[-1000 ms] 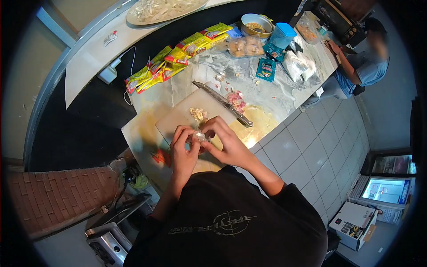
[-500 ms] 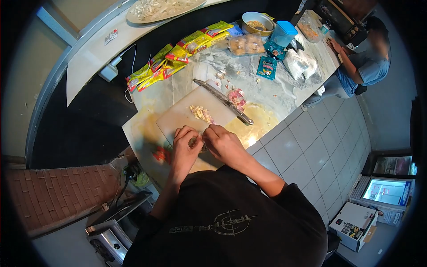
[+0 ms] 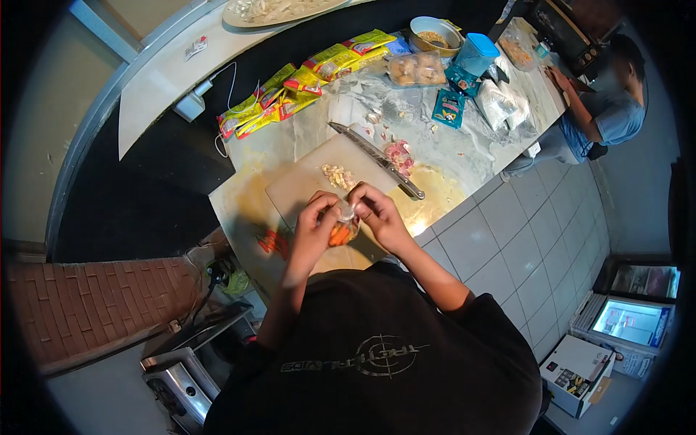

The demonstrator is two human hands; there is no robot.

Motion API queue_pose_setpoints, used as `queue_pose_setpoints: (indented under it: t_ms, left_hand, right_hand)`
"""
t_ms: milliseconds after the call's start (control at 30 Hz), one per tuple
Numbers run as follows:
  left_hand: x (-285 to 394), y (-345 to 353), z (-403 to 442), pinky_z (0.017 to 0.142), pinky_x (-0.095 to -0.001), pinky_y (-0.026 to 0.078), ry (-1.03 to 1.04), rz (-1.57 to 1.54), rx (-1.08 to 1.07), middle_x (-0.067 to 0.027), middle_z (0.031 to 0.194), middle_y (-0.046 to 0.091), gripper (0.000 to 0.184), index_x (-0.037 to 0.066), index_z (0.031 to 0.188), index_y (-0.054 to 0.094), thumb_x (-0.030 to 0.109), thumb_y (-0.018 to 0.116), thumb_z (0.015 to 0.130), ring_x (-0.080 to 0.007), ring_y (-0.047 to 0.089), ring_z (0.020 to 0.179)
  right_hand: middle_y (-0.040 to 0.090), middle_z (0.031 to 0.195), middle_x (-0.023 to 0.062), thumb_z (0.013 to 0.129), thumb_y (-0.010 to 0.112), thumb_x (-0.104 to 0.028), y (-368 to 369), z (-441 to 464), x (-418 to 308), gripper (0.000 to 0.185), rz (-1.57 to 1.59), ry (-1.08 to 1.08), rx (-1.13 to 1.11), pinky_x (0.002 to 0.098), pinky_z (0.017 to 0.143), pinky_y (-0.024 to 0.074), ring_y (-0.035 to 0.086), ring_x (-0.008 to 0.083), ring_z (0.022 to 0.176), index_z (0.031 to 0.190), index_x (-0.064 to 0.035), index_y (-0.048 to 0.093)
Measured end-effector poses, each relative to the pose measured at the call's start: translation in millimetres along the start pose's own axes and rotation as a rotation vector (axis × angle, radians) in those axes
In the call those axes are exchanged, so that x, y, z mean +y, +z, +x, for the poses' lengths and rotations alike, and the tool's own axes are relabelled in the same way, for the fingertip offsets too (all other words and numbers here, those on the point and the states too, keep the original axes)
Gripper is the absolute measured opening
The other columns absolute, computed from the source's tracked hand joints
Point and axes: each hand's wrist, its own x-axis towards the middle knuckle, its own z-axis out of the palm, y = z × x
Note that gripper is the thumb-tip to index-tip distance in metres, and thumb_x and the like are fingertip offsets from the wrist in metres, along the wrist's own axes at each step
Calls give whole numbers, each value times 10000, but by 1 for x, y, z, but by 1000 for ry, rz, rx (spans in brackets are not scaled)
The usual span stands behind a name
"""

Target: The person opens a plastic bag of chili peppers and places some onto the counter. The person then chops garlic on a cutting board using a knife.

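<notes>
Between both hands hangs a small clear plastic bag [image 3: 341, 233] with orange-red pieces in it that look like chilies. My left hand [image 3: 312, 230] is closed on the bag's side and neck. The fingers of my right hand [image 3: 378, 216] pinch the top of the bag. Just beyond the hands, peeled garlic cloves [image 3: 337, 176] lie in a pile on the white cutting board [image 3: 293, 187]. A long knife [image 3: 380, 161] rests across the board's far right edge, and reddish shallots [image 3: 399, 155] sit behind it. Red chilies [image 3: 272, 243] lie on the counter left of my left hand.
Along the back of the marble counter [image 3: 457, 163] lie yellow packets [image 3: 293, 90], a clear pack of round brown items [image 3: 417, 70], a metal bowl [image 3: 435, 38], a blue-lidded container [image 3: 478, 54], teal packets [image 3: 449, 109] and white bags [image 3: 500, 104]. A person [image 3: 612, 112] sits at the far right.
Both hands have lifted slightly and turned, so the bag and its orange-red contents now show. My right hand has shifted a little right, its fingers at the bag's top. The whole view has shifted slightly.
</notes>
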Motion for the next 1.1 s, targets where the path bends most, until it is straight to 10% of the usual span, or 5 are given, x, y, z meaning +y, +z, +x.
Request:
queue_pose_setpoints:
  t_ms: [167,267,467,733,1100]
  left_hand:
    - [-18,-2,4,1017,-298,391,-190,-771,-7,-70,1196,541,201,-92,1089,589,8,496,941,-170,535,1140]
    - [-7,-2,5,1030,-299,387,-184,-833,9,-57,1159,563,209,-42,1108,654,27,501,983,-170,525,1201]
    - [3,17,17,913,-259,413,110,-143,4,-55,1062,548,61,-36,929,612,25,614,926,-132,540,996]
    - [-26,23,32,890,-278,433,-22,-51,165,-80,1025,602,80,-19,890,550,32,594,933,-155,572,912]
    - [3,65,50,918,-339,469,127,38,213,-138,1096,628,357,-13,1158,562,26,714,837,-277,612,1026]
  right_hand:
    - [526,915,-16,1035,533,-186,14,9,9,131,637,165,25,241,744,414,495,75,812,1056,-57,538]
    - [547,956,15,996,585,-131,-4,7,0,132,174,100,-15,295,779,449,538,114,874,1076,-38,539]
    - [578,999,170,796,636,53,-28,10,-49,250,-840,-217,-104,403,807,491,581,364,908,1029,23,552]
    - [552,1030,34,990,540,-111,-47,8,-26,153,87,-130,252,283,851,442,547,130,981,1108,-16,556]
    - [504,927,113,907,540,-34,-88,60,-52,150,-310,-154,-258,335,800,441,550,268,890,1045,17,567]
